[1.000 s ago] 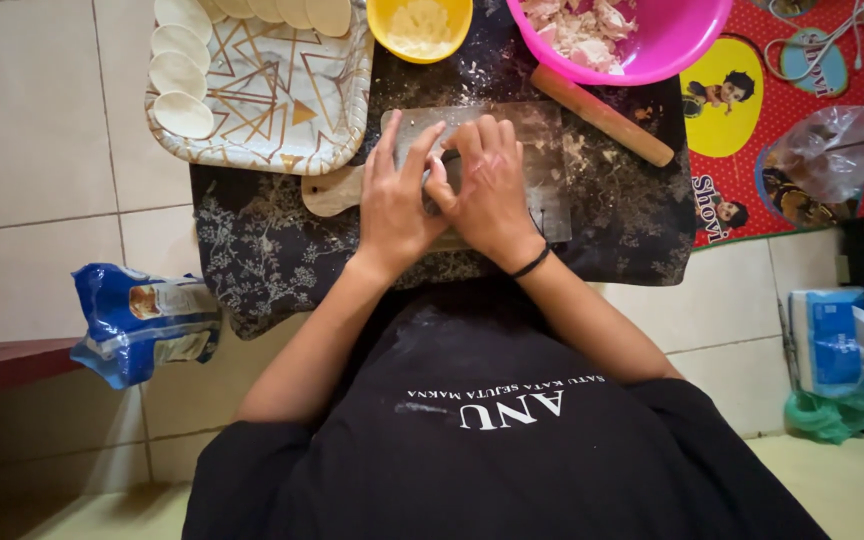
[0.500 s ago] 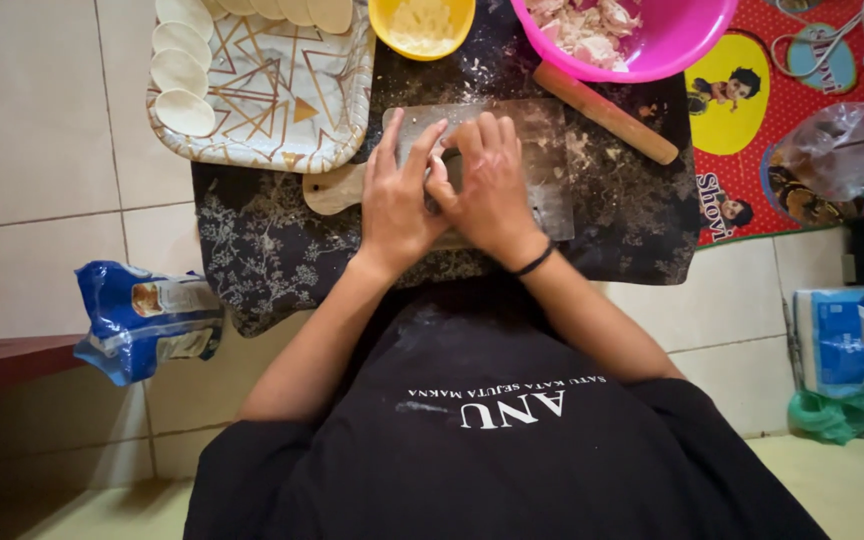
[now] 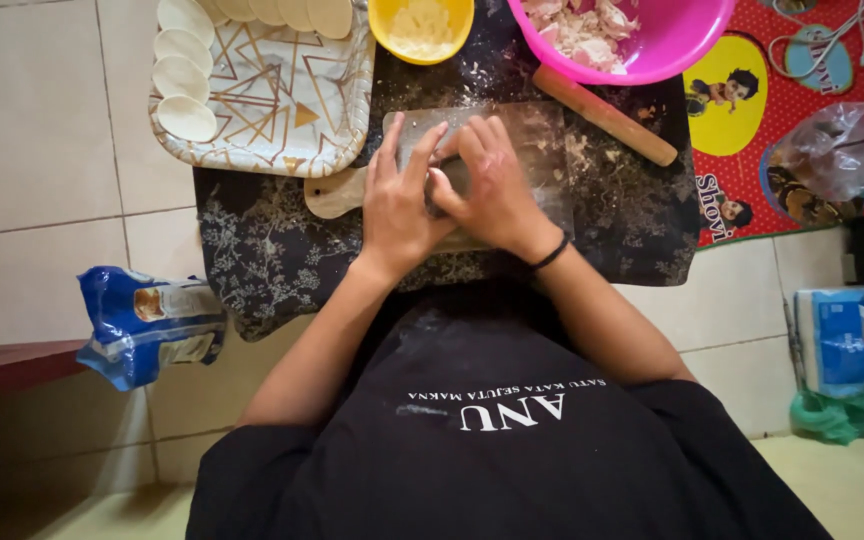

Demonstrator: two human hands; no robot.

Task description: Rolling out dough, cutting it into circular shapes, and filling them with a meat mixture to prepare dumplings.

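Both hands meet over a wooden board (image 3: 337, 190) that lies on a dark floral mat (image 3: 252, 250) on the tiled floor (image 3: 42, 150). The left hand (image 3: 399, 195) lies with its fingers spread and nearly flat, fingertips pointing away from the person. The right hand (image 3: 492, 185) curls in against it, a black band at the wrist, its fingers bent over a small piece of dough (image 3: 449, 175) (mostly hidden, so only a dim sliver shows between the fingers). The right hand's grip is closed on that piece; the left hand's grip is open, its fingers resting on the board just beside it. The dough looks pale and thin, but its shape cannot be told.

The board is floured, with a rounded handle sticking out toward the left. A rolling pin (image 3: 604, 115) lies tilted just beyond the right hand, on the mat. Past it stands a pink bowl (image 3: 697, 40) holding a pale chopped filling, and beside that a yellow bowl (image 3: 397, 30) with something light inside. To the left, a patterned tray (image 3: 272, 130) carries round flat wrappers (image 3: 184, 118) set along its edge. A blue packet (image 3: 142, 320) lies on the floor well apart from the mat.
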